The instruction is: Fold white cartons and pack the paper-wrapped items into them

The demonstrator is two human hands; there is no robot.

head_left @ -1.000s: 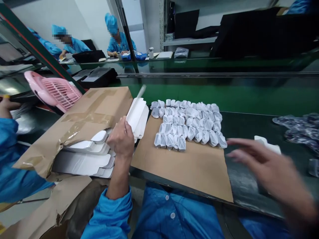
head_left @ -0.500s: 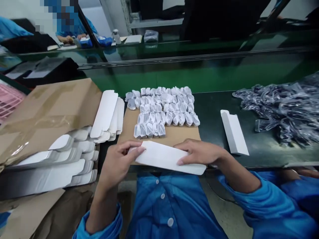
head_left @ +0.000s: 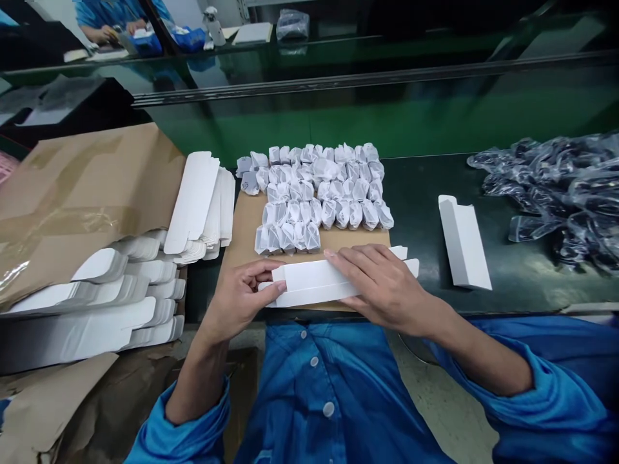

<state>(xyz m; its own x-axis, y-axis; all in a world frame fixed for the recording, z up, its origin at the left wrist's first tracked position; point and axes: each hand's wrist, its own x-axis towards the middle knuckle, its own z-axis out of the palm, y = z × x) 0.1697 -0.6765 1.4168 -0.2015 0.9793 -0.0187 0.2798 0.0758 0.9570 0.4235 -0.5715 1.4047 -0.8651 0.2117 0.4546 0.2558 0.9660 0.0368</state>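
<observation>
A long white carton [head_left: 309, 283] is held level between my hands over the near edge of a cardboard sheet [head_left: 246, 238]. Its left end is pinched by my left hand [head_left: 246, 293], thumb on the front face. My right hand [head_left: 380, 283] wraps over the right part, fingers on top, and small end flaps stick out past it. Just beyond lie rows of small items wrapped in white paper [head_left: 309, 193]. A second white carton [head_left: 465, 245], folded into shape, lies on the dark green bench [head_left: 416, 212] to the right.
Flat white cartons [head_left: 193, 200] are stacked at left, with more beneath a taped brown cardboard box [head_left: 87, 187]. Black items in clear plastic bags [head_left: 565, 193] are heaped at far right. A green ledge [head_left: 338, 122] runs behind; a person's hands [head_left: 116, 32] show beyond it.
The carton in my hands has turned from a flat face to a folded shape with a crease and end flaps showing. My right hand has moved over its top. The view has tilted down.
</observation>
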